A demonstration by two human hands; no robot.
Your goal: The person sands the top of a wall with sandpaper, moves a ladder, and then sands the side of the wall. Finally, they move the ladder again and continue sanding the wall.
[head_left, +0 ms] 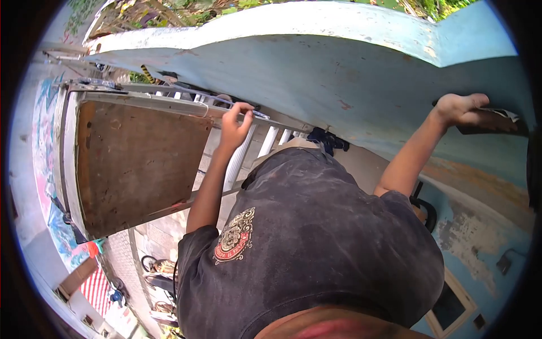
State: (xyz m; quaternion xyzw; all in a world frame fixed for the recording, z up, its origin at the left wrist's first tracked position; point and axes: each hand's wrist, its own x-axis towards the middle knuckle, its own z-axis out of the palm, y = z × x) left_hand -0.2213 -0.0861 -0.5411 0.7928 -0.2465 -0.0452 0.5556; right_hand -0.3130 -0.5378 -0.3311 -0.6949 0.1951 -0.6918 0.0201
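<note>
My left hand (238, 125) has its fingers curled in, thumb near the index fingertip, and overlaps the upper side rail (275, 121) of a metal ladder; I cannot tell what, if anything, it grips. A brown board (141, 161) in a worn grey frame lies to its left, the frame's corner close to the wrist. Out at the right, my right hand (462, 109) is closed over a dark flat piece (491, 125) with a pale ragged edge, held against the light blue wall (339, 73). Its fingers are partly hidden under the palm.
White ladder rungs (268, 141) show below my left arm. A dark blue cloth-like bundle (327, 141) lies at the wall's foot. The wall has a white-topped curved edge (305, 20) with plants behind it. Far below left are a bicycle (149, 263) and a red-striped cloth (96, 291).
</note>
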